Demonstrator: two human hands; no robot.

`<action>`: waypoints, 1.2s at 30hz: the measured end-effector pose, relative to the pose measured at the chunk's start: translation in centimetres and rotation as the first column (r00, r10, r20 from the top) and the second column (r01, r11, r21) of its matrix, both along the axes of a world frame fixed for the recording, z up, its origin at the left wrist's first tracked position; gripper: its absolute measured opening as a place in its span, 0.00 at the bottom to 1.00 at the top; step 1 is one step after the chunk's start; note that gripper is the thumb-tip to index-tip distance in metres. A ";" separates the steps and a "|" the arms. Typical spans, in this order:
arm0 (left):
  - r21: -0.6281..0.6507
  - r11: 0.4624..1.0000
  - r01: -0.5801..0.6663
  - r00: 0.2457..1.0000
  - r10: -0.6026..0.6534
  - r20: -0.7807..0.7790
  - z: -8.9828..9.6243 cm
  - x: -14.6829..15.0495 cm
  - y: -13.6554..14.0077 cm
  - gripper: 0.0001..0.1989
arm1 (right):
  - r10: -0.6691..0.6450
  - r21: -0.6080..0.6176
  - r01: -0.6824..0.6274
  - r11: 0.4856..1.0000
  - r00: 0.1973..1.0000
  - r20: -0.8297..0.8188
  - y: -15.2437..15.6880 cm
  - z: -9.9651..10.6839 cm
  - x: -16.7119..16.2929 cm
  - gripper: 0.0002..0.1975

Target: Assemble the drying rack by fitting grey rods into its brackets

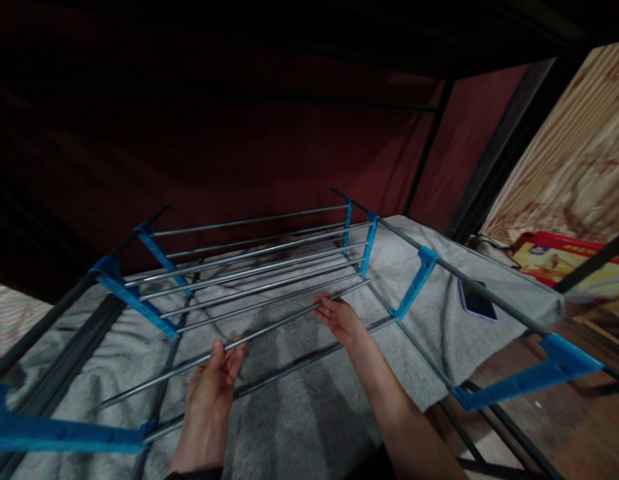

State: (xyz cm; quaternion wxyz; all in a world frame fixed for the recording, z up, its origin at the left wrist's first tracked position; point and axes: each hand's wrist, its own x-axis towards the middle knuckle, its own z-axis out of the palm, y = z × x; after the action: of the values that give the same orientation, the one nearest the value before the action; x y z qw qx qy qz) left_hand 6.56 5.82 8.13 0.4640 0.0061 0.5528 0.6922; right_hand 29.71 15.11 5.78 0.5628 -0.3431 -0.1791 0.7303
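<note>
My left hand (216,370) and my right hand (339,317) are both closed on one thin metal rod (276,327). The rod slants from lower left to upper right, its two ends sticking out past my hands. Beyond it stands a rack frame with blue plastic brackets (136,300) on the left and more blue brackets (369,245) on the right. Several grey metal rods (249,255) run between the far brackets. Nearer to me on the right, a blue bracket (413,285) hangs from a long dark side bar (484,290).
A grey fleece cloth (299,427) lies under the rack. On it at the right is a phone (478,301) with a purple edge. A red and yellow box (564,261) sits farther right. Dark metal posts (432,150) and a dark red panel (269,153) stand behind.
</note>
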 end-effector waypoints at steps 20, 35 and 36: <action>-0.015 1.000 0.012 0.999 -0.011 0.052 -0.8 -0.9 0.4 0.12 | -0.044 -0.050 0.045 0.998 0.999 0.013 0.1 -0.2 0.1 0.05; 0.057 0.994 -0.090 0.984 0.080 0.156 -0.5 -1.4 -0.2 0.11 | -0.089 -0.103 0.094 0.990 0.995 0.050 0.0 -0.9 0.8 0.05; 0.064 0.992 -0.107 0.983 0.095 0.159 -0.5 -1.7 -0.3 0.11 | -0.093 -0.113 0.099 0.989 0.994 0.056 0.1 -1.0 1.1 0.05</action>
State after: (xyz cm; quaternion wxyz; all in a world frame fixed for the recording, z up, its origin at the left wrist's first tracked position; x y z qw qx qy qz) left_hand 4.85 5.53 7.63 0.4695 -0.0593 0.4891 0.7327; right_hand 30.77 15.22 4.74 0.5718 -0.4017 -0.1343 0.7026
